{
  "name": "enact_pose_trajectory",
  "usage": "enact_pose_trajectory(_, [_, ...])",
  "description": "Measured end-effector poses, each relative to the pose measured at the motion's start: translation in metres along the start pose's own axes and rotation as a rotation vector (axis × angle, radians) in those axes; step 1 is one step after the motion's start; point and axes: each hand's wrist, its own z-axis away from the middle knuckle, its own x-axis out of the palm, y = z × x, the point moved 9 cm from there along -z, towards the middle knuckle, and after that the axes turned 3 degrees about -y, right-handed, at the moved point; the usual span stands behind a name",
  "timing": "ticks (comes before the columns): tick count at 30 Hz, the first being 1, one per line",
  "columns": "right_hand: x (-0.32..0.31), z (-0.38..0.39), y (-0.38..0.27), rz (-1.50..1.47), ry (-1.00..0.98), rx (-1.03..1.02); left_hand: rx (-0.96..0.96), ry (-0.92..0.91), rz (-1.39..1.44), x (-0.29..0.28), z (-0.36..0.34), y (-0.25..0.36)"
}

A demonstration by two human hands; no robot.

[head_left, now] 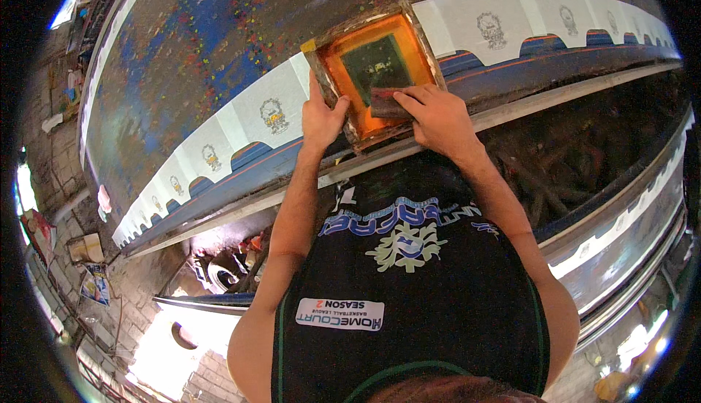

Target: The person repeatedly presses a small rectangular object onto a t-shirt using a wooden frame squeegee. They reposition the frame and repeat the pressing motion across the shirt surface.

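Note:
A wooden-framed printing screen (314,58) with orange mesh and a dark green centre lies tilted over the row of white cut pieces along the long table's near side. At its left side, my left hand (323,120) grips the wooden frame, thumb on the near side and a finger stretched along the edge. My right hand (444,122) is closed on a dark squeegee (387,104), which rests on the mesh at the near right part of the screen. What lies beneath the screen is hidden.
White pieces (277,111) left of the screen carry printed emblems with yellow in them; white pieces (504,31) to the right show dark outlines only. Paint specks cover the table (182,52). A rail (555,104) runs along its near edge. Another table (621,235) stands at right.

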Motion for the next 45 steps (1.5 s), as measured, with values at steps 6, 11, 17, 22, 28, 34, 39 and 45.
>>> enact_pose_trajectory(6, [0.003,-0.014,-0.011,0.007,-0.069,-0.091,0.165,0.063,0.069,-0.002,-0.002,0.003])
enact_pose_trajectory(11, [0.004,-0.015,-0.016,0.034,-0.170,-0.203,0.125,0.066,0.073,-0.002,0.000,-0.002])
enact_pose_trajectory(17, [-0.003,-0.075,0.016,-0.063,-0.026,-0.157,0.071,0.064,-0.025,-0.003,0.002,-0.002])
enact_pose_trajectory(22, [-0.001,-0.121,0.029,0.066,-0.035,-0.131,-0.050,0.003,-0.092,0.000,0.004,-0.006])
enact_pose_trajectory(28, [0.009,-0.071,0.007,-0.025,-0.263,-0.186,0.047,0.037,-0.087,-0.002,0.004,0.005])
enact_pose_trajectory(34, [0.008,-0.020,-0.022,0.048,-0.151,-0.294,-0.076,-0.037,-0.088,0.001,0.005,0.000])
enact_pose_trajectory(39, [-0.007,-0.056,0.003,0.079,-0.022,-0.203,-0.032,-0.047,-0.134,0.000,0.003,0.005])
enact_pose_trajectory(45, [-0.017,-0.119,0.031,0.056,-0.007,-0.082,0.010,-0.068,-0.169,0.001,0.002,0.006])
